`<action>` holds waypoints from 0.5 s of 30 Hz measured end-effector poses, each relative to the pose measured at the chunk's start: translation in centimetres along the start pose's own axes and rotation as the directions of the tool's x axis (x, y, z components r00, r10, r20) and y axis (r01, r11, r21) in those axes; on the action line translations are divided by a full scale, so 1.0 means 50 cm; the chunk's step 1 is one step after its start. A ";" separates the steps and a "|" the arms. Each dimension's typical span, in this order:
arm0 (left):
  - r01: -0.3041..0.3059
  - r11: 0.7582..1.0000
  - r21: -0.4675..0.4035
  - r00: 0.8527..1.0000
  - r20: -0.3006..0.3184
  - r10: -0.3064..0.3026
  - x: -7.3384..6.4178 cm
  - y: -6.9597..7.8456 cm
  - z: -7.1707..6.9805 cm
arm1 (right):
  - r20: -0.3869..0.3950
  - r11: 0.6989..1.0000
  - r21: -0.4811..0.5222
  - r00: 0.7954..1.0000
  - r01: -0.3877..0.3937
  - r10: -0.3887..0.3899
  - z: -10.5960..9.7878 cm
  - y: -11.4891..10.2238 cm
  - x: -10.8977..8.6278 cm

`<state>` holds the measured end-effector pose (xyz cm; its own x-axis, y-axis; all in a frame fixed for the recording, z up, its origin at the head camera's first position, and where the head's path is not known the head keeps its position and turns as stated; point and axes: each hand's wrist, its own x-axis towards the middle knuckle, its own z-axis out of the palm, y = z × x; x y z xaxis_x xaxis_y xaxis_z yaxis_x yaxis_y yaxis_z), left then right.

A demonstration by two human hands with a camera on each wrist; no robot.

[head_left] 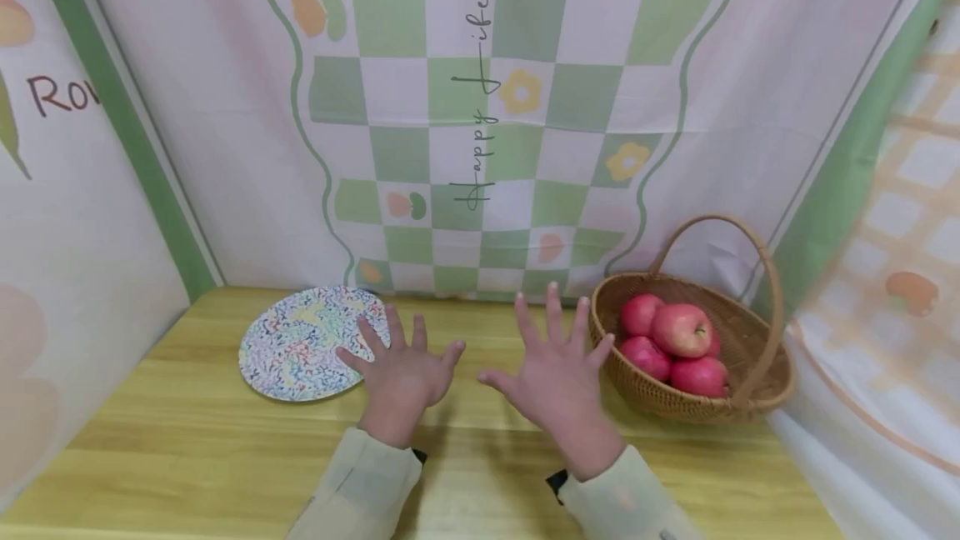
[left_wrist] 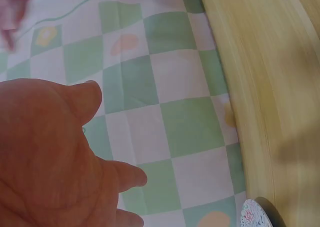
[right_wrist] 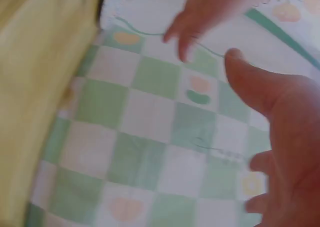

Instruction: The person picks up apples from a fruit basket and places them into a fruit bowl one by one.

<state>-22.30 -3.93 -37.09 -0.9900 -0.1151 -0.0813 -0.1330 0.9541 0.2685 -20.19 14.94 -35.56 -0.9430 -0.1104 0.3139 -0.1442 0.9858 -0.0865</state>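
Observation:
Both hands are held out above the wooden table with fingers spread and nothing in them. My left hand (head_left: 405, 377) is nearest to a round speckled placemat-like disc (head_left: 300, 348), and its fingers overlap the disc's right edge in the head view. My right hand (head_left: 558, 382) is just left of a brown wicker basket (head_left: 757, 348) with a tall arched handle. Several red apples (head_left: 681, 330) lie piled in the basket. In the left wrist view the left palm (left_wrist: 45, 157) and thumb show; the right wrist view shows the right hand (right_wrist: 295, 137), blurred.
The wooden table (head_left: 480, 473) runs back to a checked green and white cloth (head_left: 457, 98) hanging behind it. Printed cloth walls stand at the left (head_left: 82, 232) and right (head_left: 892, 257). The basket sits near the table's right edge, by the right-hand cloth.

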 end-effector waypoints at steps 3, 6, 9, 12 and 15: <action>-0.001 1.000 0.002 1.000 0.007 0.001 0.002 0.001 -0.001 | -0.278 0.989 0.035 0.952 0.142 -0.127 -0.037 0.019 -0.008; -0.005 1.000 0.006 1.000 0.014 0.005 0.003 0.002 -0.003 | -0.640 0.950 0.059 0.742 0.306 -0.200 -0.076 0.050 -0.009; -0.006 1.000 -0.001 1.000 0.019 0.006 0.004 0.000 -0.004 | -0.834 0.930 0.080 0.535 0.359 -0.134 -0.117 0.092 -0.009; -0.013 1.000 -0.007 1.000 0.014 0.013 0.005 -0.001 -0.006 | -0.861 0.932 0.195 0.508 0.305 0.014 -0.170 0.162 -0.020; -0.022 1.000 -0.018 1.000 0.011 0.023 0.005 0.001 -0.008 | -0.798 0.908 0.345 0.584 0.239 0.150 -0.209 0.259 -0.038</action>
<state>-22.56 -4.04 -36.70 -0.9922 -0.0904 -0.0861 -0.1116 0.9512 0.2877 -17.15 29.22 -27.39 -0.3325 0.1845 0.9249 -0.4596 0.8247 -0.3297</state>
